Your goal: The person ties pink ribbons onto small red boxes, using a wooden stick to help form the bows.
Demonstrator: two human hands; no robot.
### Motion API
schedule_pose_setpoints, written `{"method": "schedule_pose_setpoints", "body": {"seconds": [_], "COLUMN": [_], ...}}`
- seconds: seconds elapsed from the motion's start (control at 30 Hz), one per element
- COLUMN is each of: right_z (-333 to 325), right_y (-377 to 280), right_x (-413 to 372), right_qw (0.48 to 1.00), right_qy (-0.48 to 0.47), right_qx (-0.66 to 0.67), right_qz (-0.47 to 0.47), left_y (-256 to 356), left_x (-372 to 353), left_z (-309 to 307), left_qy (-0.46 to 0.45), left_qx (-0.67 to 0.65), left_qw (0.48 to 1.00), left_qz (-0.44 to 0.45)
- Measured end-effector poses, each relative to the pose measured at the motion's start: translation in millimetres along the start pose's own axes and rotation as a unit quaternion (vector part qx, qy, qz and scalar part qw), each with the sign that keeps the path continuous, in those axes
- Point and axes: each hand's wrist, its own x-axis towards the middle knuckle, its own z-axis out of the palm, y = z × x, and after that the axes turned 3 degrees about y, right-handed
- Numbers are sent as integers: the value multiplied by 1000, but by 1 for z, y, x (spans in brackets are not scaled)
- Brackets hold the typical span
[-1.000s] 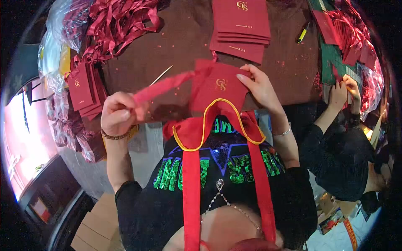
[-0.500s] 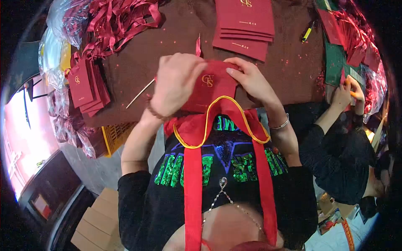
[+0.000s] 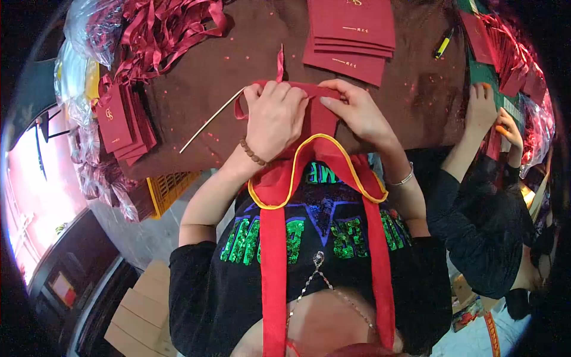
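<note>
In front of me on the table lies a dark red paper gift bag [image 3: 321,124], partly covered by my hands and by the apron bib. My left hand [image 3: 276,113], with a beaded bracelet at the wrist, curls over its left side; whatever the fingers grip is hidden. My right hand [image 3: 358,113] pinches the bag's upper right edge between thumb and fingers. A thin pale stick [image 3: 209,122] slants across the cloth, its upper end beside my left hand. Next to that hand shows a small red ribbon loop [image 3: 239,108]. Another ribbon piece [image 3: 280,62] lies above the bag.
Stacked red bags [image 3: 351,35] lie ahead. On the left are small red tagged bags [image 3: 119,122], tangled ribbons [image 3: 169,35] and plastic wrapping [image 3: 92,30]. A yellow pen [image 3: 442,47] lies right. A co-worker's hands [image 3: 485,113] work at the far right.
My left hand has moved right and closed down over the bag, covering its gold print and uncovering more of the stick. My right hand stays nearly in place. The co-worker's hands have moved apart.
</note>
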Motion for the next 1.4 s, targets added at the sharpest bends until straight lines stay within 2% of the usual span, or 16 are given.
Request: {"method": "schedule_pose_setpoints", "body": {"seconds": [0.07, 0.17, 0.4, 0.6, 0.67, 0.77, 0.8, 0.83, 0.9, 0.97, 1.03, 1.13, 1.17, 1.23, 1.3, 1.4], "right_z": [2, 1, 2, 6, 10, 6, 5, 4, 4, 3, 1, 8, 9, 10, 10, 7], "right_y": [4, -6, -9, -16, -12, -15, -19, -18, -12, -11, -17, -8, -6, -4, -3, -7], "right_x": [0, -4, -8, -16, -17, -21, -20, -21, -21, -20, -22, -20, -23, -27, -31, -31], "right_qw": [999, 999, 998, 995, 986, 987, 991, 991, 992, 992, 987, 984, 985, 993, 994, 995], "right_qy": [8, 15, 36, 62, 89, 80, 66, 68, 62, 51, 37, 56, 57, 92, 91, 88], "right_qx": [23, -21, -46, -74, -116, -110, -115, -116, -69, -68, -78, -29, -29, 0, -6, -14], "right_qz": [-39, -19, -24, -27, -75, -87, -25, -26, -91, -89, -134, -164, -162, -78, -56, -42], "left_y": [2, -1, 3, 8, 13, 18, 18, 19, 18, 11, 2, 5, 8, 10, 13, 16], "left_x": [2, 3, 2, 1, 2, 3, 1, 0, 4, 7, 10, 8, 6, 1, -1, -6], "left_z": [1, 10, 14, 18, 19, 22, 21, 18, 9, 1, 1, 1, 1, 7, 13, 7], "left_qy": [21, 47, 37, 45, 57, 93, 93, 95, 96, 87, 33, 34, 44, 63, 108, 94], "left_qx": [0, -13, 21, -8, 31, 44, 46, 45, 81, 68, -33, -14, 19, 27, 45, 27], "left_qw": [1000, 999, 999, 999, 998, 994, 994, 994, 990, 993, 998, 998, 998, 997, 991, 993], "left_qz": [-5, 7, 7, -26, 11, 37, 40, 41, 61, 47, 45, 48, 50, 47, 66, 64]}}
